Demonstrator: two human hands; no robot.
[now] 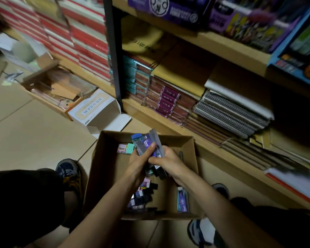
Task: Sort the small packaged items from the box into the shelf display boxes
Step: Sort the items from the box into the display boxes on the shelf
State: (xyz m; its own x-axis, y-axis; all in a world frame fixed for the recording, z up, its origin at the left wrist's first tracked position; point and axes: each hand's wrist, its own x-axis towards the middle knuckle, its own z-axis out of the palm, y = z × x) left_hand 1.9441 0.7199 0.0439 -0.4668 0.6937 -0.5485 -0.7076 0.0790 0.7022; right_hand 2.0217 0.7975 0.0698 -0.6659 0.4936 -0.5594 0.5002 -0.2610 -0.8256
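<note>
Head view looked down at a brown cardboard box [104, 158] on the floor, a little toward 6 o'clock from the middle of the picture. Both hands were over the box. The left hand [138, 163] had its fingers curled round a bunch of small packets [147, 142], with the thumb pressed on the front. The right hand [166, 161] gripped the same bunch from the 3 o'clock side. The bunch stood up and leaned toward 12 o'clock, and the front packet had a blue top. More packets lay inside the box. A pink and green one [125, 148] lay near the 11 o'clock corner. A dark pile [141, 196] lay under the left arm, toward 6 o'clock. One long blue-green packet [182, 199] lay by itself at about 4 o'clock, close to the box wall. A white box [95, 108] with its flap open sat on the floor just beside the brown box, at 11 o'clock from it. A wooden shelf [143, 115] ran past at 2 o'clock. It was full of books, and a stack of spiral notebooks [227, 117] lay on it. A shoe [68, 170] stood at 9 o'clock from the brown box.
</note>
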